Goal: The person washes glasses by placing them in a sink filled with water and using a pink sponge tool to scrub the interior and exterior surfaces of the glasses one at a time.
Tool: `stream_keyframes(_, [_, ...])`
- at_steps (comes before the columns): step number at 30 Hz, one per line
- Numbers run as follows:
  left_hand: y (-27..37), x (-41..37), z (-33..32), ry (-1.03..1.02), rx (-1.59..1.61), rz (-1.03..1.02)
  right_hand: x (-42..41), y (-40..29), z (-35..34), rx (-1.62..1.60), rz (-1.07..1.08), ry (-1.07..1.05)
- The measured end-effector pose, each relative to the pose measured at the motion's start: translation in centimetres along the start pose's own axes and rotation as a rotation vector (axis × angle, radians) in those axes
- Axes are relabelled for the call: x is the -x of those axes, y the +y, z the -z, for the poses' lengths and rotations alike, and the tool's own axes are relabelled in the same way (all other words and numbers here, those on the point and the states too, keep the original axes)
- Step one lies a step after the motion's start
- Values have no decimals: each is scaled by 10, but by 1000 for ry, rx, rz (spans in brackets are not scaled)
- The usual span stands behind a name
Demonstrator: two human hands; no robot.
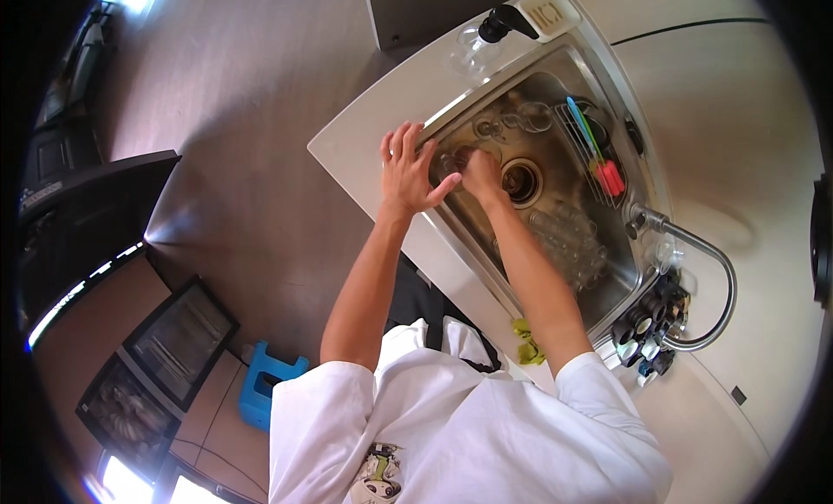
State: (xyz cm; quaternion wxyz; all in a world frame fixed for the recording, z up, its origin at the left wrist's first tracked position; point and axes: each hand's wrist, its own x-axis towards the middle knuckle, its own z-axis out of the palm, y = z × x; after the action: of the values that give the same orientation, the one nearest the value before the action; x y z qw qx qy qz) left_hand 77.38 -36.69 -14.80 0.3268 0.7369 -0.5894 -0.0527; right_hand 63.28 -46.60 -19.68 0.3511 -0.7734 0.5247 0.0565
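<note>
My left hand (410,169) is over the sink's near-left edge with fingers spread, holding nothing. Inside the stainless steel sink (468,218), my right hand (483,173) has curled fingers, just left of the drain (522,182). Clear glassware (450,163) sits at its fingertips; blur and the hand's angle hide whether it is gripped. More clear glass vessels (535,116) lie farther back on the sink floor. Several clear glass pieces (569,234) are grouped to the right of the drain, partly behind my right forearm.
A wire rack (586,162) in the sink bears a brush with a red head (610,177). The curved faucet (727,263) arches over the right counter, near dark-capped items (644,322). A clear jar with a black top (478,48) stands on the far rim. A yellow-green cloth (528,351) lies at the front edge.
</note>
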Motion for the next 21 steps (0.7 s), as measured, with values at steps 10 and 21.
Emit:
stream_keyframes(10, [1, 0, 2, -2, -8, 8, 65, -17, 44, -177, 94, 257])
stream_keyframes(21, [4, -1, 1, -5, -15, 2, 95, 38, 24, -948, -275, 82])
